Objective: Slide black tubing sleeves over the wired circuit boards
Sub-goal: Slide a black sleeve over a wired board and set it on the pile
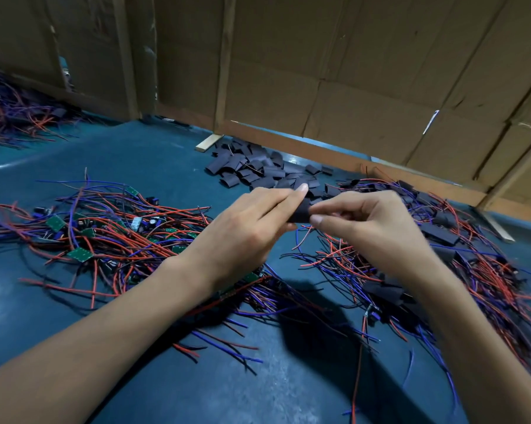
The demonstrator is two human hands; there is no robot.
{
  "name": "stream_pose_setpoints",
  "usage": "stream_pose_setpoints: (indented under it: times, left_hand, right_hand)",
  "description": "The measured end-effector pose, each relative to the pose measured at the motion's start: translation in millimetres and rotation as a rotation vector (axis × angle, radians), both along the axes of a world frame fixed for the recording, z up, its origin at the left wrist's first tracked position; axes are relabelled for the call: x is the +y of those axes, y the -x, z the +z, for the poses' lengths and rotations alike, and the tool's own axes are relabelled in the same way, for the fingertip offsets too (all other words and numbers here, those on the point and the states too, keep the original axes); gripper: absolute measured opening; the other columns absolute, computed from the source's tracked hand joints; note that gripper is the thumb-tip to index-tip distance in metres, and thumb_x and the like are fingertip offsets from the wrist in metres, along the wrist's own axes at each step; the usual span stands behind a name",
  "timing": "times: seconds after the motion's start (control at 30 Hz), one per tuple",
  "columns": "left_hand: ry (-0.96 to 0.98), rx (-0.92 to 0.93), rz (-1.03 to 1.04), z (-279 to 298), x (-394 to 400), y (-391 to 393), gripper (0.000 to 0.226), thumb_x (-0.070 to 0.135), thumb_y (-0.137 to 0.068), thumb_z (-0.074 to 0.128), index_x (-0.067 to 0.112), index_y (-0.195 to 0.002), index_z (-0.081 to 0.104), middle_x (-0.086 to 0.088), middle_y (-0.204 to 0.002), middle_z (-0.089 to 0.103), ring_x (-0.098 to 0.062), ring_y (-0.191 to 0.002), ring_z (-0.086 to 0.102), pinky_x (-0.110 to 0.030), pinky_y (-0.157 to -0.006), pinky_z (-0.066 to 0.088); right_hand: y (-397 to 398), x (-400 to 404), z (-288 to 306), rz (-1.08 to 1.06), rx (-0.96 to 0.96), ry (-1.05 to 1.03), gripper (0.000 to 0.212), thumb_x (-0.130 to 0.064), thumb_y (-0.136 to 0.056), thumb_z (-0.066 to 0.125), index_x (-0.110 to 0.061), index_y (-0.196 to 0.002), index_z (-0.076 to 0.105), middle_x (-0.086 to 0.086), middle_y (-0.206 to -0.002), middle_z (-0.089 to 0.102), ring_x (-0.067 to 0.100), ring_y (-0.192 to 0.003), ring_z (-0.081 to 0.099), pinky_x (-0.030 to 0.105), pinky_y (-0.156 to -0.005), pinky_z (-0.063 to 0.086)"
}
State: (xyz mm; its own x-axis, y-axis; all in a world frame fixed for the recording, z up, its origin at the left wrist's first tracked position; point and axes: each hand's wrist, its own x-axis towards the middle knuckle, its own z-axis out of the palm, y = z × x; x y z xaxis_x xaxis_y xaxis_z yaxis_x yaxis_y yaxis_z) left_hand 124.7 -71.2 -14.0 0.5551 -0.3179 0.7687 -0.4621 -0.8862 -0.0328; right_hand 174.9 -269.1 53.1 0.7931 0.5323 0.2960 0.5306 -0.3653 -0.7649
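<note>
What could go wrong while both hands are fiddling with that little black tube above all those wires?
The black sleeve, pinched between the left hand and right hand, might slip and drop among the loose wires below. Those tangled wires could also snag, dragging neighbouring boards along.

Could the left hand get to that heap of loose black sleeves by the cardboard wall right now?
Probably, but not freely. The heap of black sleeves lies just beyond the left hand with nothing between them, yet that hand and the right hand are both pinching one black sleeve, so it would have to let go first.
</note>
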Motion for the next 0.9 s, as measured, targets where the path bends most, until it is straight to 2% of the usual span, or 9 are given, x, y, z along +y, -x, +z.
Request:
stream_pose_setpoints:
  times: [0.17,0.3,0.37,0.47,0.57,0.63,0.77,0.83,0.9]
  left_hand:
    - [0.035,0.278,0.135,6,19,-4,0.06,0.039,-0.103,0.049,0.008,-0.154,0.037,-0.013,-0.144,0.049,-0.031,-0.13,0.047,-0.046,-0.108,0.04]
    - [-0.172,0.798,0.03,7,44,-3,0.037,0.052,-0.098,0.052,0.036,-0.129,0.064,0.012,-0.122,0.061,-0.011,-0.118,0.049,-0.041,-0.104,0.041]
    - [-0.147,0.883,-0.032,8,43,-2,0.026,0.048,-0.096,0.06,0.037,-0.117,0.071,0.015,-0.11,0.064,-0.006,-0.11,0.051,-0.037,-0.101,0.041]
    - [-0.165,0.833,-0.054,9,37,-4,0.017,0.04,-0.097,0.063,0.035,-0.109,0.073,0.015,-0.104,0.065,-0.006,-0.104,0.053,-0.036,-0.096,0.043]
    - [-0.172,0.761,-0.063,7,35,-2,0.014,0.038,-0.1,0.058,0.034,-0.108,0.069,0.014,-0.105,0.061,-0.007,-0.104,0.052,-0.038,-0.094,0.042]
    - [-0.134,0.621,-0.099,6,32,0,0.013,0.035,-0.101,0.057,0.03,-0.107,0.067,0.013,-0.105,0.06,-0.011,-0.103,0.052,-0.04,-0.091,0.041]
    - [0.016,0.257,-0.191,8,22,-1,0.012,0.018,-0.1,0.062,0.013,-0.106,0.07,0.001,-0.1,0.065,-0.022,-0.091,0.061,-0.042,-0.08,0.047]
    - [0.135,0.176,-0.247,4,18,-2,0.013,0.012,-0.1,0.062,0.006,-0.109,0.068,-0.004,-0.099,0.063,-0.023,-0.088,0.061,-0.039,-0.079,0.05]
    - [0.218,0.17,-0.295,0,18,-4,0.015,0.011,-0.1,0.062,0.005,-0.113,0.065,-0.004,-0.102,0.06,-0.017,-0.09,0.06,-0.032,-0.081,0.05]
  right_hand:
    - [-17,-61,40,-0.203,-0.168,-0.087,0.008,-0.028,-0.081,0.082,-0.027,-0.089,0.082,-0.013,-0.066,0.072,-0.005,-0.056,0.056,0.008,-0.056,0.041]
    - [-38,-136,56,-0.39,-0.061,0.235,0.045,-0.069,-0.064,0.072,-0.043,-0.1,0.077,-0.006,-0.076,0.074,0.009,-0.065,0.063,0.018,-0.056,0.048]
    - [-65,-181,51,-0.503,-0.049,0.397,0.049,-0.075,-0.059,0.067,-0.049,-0.101,0.074,-0.009,-0.087,0.076,0.017,-0.08,0.07,0.018,-0.058,0.051]
    - [-89,-217,46,-0.606,-0.052,0.426,0.06,-0.079,-0.056,0.063,-0.044,-0.104,0.068,-0.012,-0.097,0.073,0.024,-0.096,0.071,0.004,-0.065,0.045]
    - [-68,-198,55,-0.586,-0.149,0.321,0.071,-0.097,-0.049,0.059,-0.047,-0.099,0.068,-0.016,-0.098,0.072,0.017,-0.092,0.07,0.027,-0.075,0.057]
    - [-41,-152,59,-0.475,-0.202,0.237,0.046,-0.08,-0.066,0.065,-0.048,-0.099,0.072,-0.015,-0.09,0.076,0.011,-0.086,0.072,0.033,-0.076,0.061]
    - [-11,-56,38,-0.123,-0.211,0.144,0.026,-0.052,-0.085,0.073,-0.032,-0.101,0.077,-0.016,-0.087,0.076,-0.006,-0.078,0.069,0.009,-0.07,0.051]
    - [5,-18,20,0.049,-0.04,0.193,0.035,-0.047,-0.085,0.076,-0.024,-0.111,0.074,-0.009,-0.096,0.077,0.002,-0.09,0.072,0.027,-0.087,0.058]
    - [13,6,5,0.164,0.066,0.25,0.033,-0.036,-0.086,0.076,-0.019,-0.113,0.072,0.0,-0.095,0.078,0.016,-0.091,0.075,0.044,-0.088,0.06]
